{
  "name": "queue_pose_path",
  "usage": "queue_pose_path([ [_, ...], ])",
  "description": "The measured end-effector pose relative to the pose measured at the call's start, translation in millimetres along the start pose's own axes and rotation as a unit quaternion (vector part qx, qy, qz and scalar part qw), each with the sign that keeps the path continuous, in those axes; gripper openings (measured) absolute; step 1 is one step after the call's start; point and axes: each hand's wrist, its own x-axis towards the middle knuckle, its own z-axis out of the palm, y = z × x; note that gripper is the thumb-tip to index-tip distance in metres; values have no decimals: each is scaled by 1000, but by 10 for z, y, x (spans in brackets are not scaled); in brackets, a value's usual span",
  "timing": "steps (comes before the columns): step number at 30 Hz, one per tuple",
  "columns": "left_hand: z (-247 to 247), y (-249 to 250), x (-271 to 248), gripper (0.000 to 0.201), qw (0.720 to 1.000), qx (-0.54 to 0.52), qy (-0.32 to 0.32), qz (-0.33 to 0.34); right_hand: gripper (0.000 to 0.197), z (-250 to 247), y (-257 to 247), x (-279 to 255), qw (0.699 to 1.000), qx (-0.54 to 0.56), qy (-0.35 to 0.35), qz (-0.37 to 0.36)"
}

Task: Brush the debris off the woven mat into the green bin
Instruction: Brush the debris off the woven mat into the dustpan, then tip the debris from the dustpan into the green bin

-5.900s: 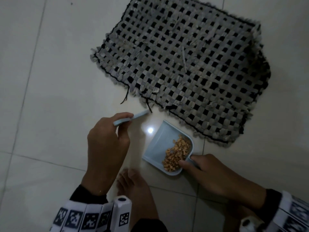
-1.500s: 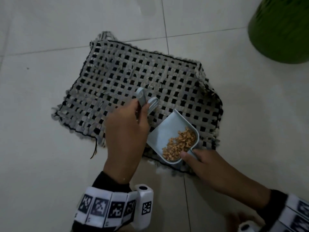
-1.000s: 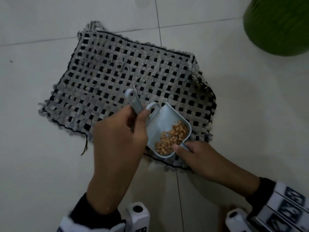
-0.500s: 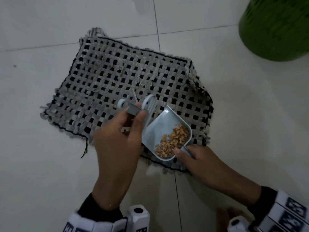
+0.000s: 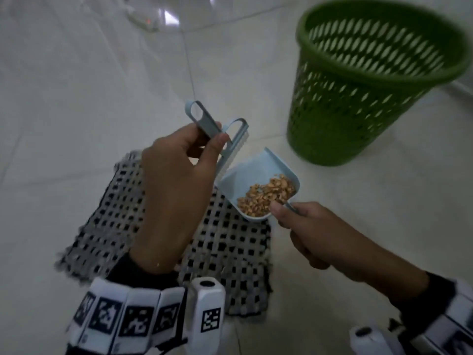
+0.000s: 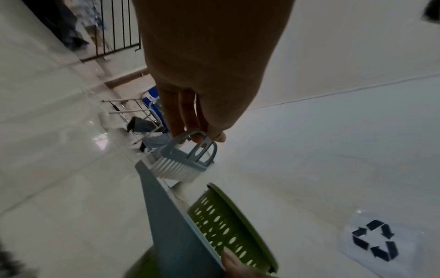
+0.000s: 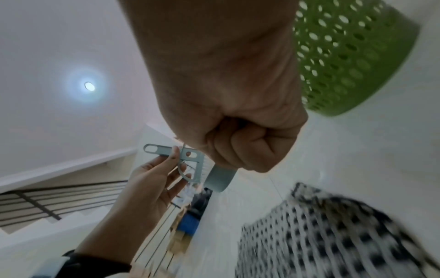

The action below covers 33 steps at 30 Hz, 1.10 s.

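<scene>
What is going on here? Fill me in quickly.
A person is cleaning a woven mat on a tiled floor. The right hand holds a small blue dustpan by its handle, with tan debris piled in it, raised above the mat's edge. The left hand pinches a small brush just beside the pan. The green bin stands upright beyond them; nothing has been tipped into it yet.

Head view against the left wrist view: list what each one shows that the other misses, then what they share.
Only the head view shows the tan debris heaped in the dustpan, the woven mat and the right hand gripping the dustpan's handle. Only the left wrist view shows the brush's white bristles and a recycling sign on the floor. Both show the left hand, the brush, the dustpan and the green bin.
</scene>
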Motion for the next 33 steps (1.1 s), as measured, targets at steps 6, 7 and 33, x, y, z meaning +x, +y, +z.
queue_pose_path([
  [6, 434, 801, 832, 16, 992, -110, 38, 48, 34, -803, -714, -309, 993, 30, 101, -47],
  [7, 516, 952, 935, 17, 989, -128, 46, 55, 34, -948, -812, -366, 990, 25, 129, -55],
  [33, 2506, 1165, 1900, 12, 971, -72, -228, 12, 35, -2680, -1376, 1150, 853, -464, 229, 65],
])
